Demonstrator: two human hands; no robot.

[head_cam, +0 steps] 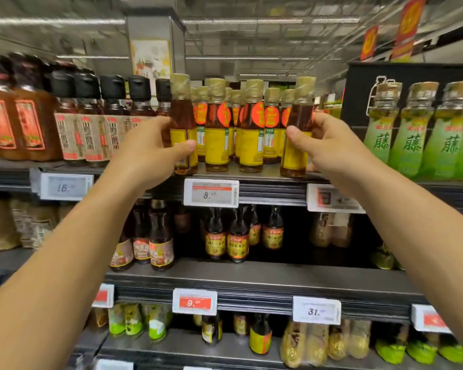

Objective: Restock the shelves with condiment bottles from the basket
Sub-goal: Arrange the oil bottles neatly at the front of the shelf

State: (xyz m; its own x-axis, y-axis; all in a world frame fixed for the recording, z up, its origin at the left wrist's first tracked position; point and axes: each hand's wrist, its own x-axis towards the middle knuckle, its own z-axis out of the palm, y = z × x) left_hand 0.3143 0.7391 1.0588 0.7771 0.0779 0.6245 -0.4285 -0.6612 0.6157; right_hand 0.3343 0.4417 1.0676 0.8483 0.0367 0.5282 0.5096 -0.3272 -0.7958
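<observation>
At frame centre, the left hand (155, 145) grips one yellow-labelled bottle (182, 129) and the right hand (324, 145) grips another bottle (297, 134), both at the top shelf (273, 173) front edge. Fingertips hide behind the glass; neighbouring labels are blurred.

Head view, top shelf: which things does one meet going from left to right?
Orange-label jars → black-capped bottles → left hand gripping a yellow-label bottle → shelved yellow-label bottles → second held bottle → right hand → green bottles.
</observation>
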